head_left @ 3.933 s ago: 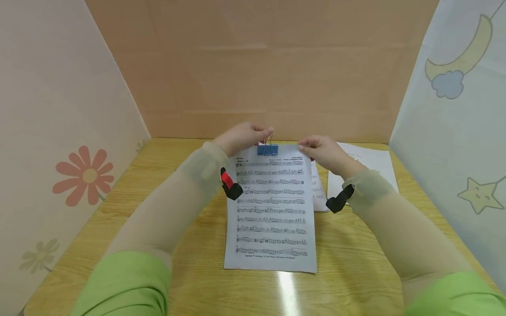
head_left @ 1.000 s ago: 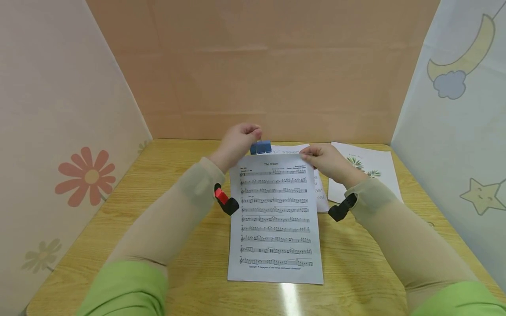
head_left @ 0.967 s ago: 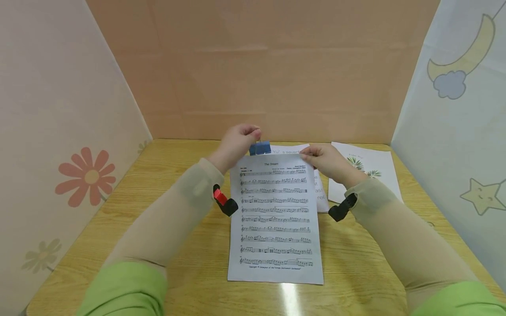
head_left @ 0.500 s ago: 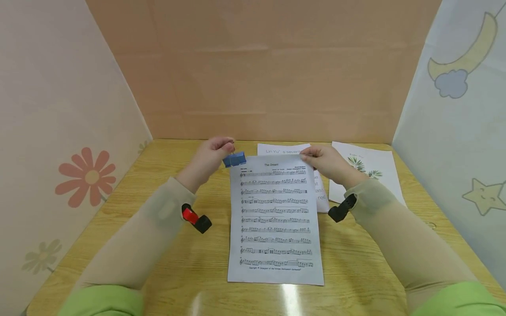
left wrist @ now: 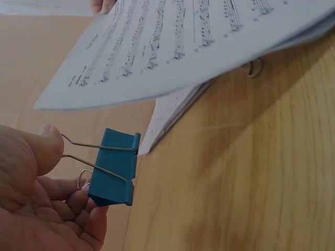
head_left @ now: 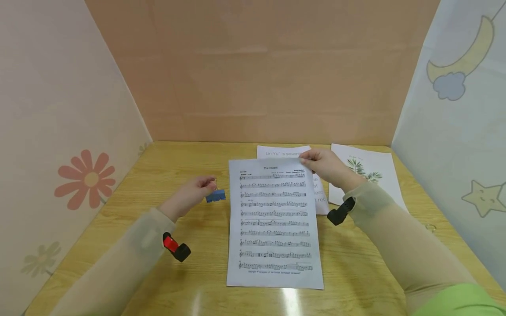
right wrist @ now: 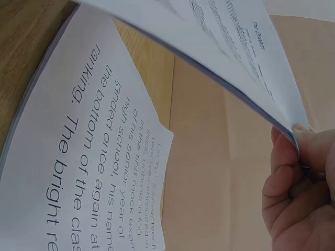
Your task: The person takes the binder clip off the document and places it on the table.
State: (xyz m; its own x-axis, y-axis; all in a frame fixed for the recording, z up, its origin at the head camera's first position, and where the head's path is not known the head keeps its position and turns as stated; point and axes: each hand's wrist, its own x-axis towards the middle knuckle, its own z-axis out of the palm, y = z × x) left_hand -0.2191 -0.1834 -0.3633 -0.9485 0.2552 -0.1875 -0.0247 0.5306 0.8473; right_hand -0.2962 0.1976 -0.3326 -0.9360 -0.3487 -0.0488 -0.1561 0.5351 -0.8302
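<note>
A blue binder clip [head_left: 215, 195] hangs from my left hand [head_left: 189, 196], which pinches its wire handles left of the sheet music. In the left wrist view the binder clip [left wrist: 115, 164] has no paper in its mouth; thumb and fingers are on the handles. My right hand [head_left: 326, 166] pinches the top right corner of the sheet music [head_left: 274, 224], titled "The Dream", which it holds up. In the right wrist view the sheet music [right wrist: 220, 52] shows a thick edge, like several sheets together, between thumb and fingers of the right hand [right wrist: 303, 188].
Behind the sheet music lies a stack of printed text pages [head_left: 321, 197], partly covered. A page with green plant drawings [head_left: 363, 171] lies at the right. A small ring-like thing [head_left: 430, 227] rests near the table's right edge. The wooden table [head_left: 158, 175] ends at a brown back panel [head_left: 253, 87].
The binder clip was on the top edge of the sheet music; my left hand took it off and carried it left and down toward me. The right hand keeps its pinch almost unmoved.
</note>
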